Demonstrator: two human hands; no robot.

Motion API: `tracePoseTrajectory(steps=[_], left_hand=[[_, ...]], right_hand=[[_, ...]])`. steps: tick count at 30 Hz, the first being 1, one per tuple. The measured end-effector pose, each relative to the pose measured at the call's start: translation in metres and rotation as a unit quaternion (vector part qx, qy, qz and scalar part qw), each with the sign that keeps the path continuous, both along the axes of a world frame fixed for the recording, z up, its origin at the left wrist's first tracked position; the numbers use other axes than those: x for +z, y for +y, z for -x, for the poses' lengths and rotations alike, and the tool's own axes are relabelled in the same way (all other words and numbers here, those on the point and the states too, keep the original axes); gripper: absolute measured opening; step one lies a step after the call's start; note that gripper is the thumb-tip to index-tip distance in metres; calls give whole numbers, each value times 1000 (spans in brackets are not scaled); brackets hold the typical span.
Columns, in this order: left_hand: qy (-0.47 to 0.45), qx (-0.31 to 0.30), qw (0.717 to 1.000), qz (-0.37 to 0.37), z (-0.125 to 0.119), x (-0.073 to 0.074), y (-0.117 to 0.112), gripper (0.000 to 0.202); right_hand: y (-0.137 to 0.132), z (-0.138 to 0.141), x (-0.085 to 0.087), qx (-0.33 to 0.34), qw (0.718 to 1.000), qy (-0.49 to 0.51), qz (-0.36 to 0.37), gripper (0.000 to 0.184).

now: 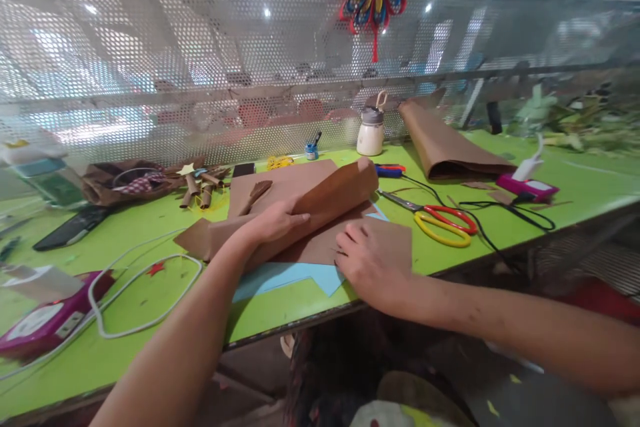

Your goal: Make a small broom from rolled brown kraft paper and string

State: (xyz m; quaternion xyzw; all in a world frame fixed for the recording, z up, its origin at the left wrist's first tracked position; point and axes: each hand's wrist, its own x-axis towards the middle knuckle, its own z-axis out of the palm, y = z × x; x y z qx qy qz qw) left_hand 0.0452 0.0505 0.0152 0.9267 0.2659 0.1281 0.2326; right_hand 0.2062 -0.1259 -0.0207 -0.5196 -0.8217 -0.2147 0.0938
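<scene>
A large sheet of brown kraft paper lies curled over in front of me. My left hand grips its folded part, thumb stretched along the top and fingers bent behind the paper. Under the curl is a flat brown sheet, and my right hand rests on it with bent fingers; whatever is between those fingertips, if anything, is hidden. Light blue paper shows beneath the brown sheets at the table's front edge. To the right of the paper lie scissors with one red and one yellow handle.
A pale bottle, a small blue jar and folded brown paper stand at the back. Purple power strips with cords lie on both sides. Several small paper rolls and a black phone-like object are left.
</scene>
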Motion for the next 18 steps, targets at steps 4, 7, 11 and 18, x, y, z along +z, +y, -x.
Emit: tracePoseTrajectory(steps=[4, 7, 11, 18], left_hand=[[0, -6, 1000, 10, 0, 0, 0, 57], [-4, -4, 1000, 7, 0, -3, 1, 57], [4, 3, 1000, -4, -1, -5, 2, 58], [36, 30, 999, -24, -2, 0, -6, 57]], right_hand=[[12, 13, 14, 24, 997, -60, 41, 9], [17, 20, 16, 33, 994, -85, 55, 6], [14, 27, 14, 43, 993, -95, 50, 5], [-31, 33, 14, 73, 995, -60, 32, 10]])
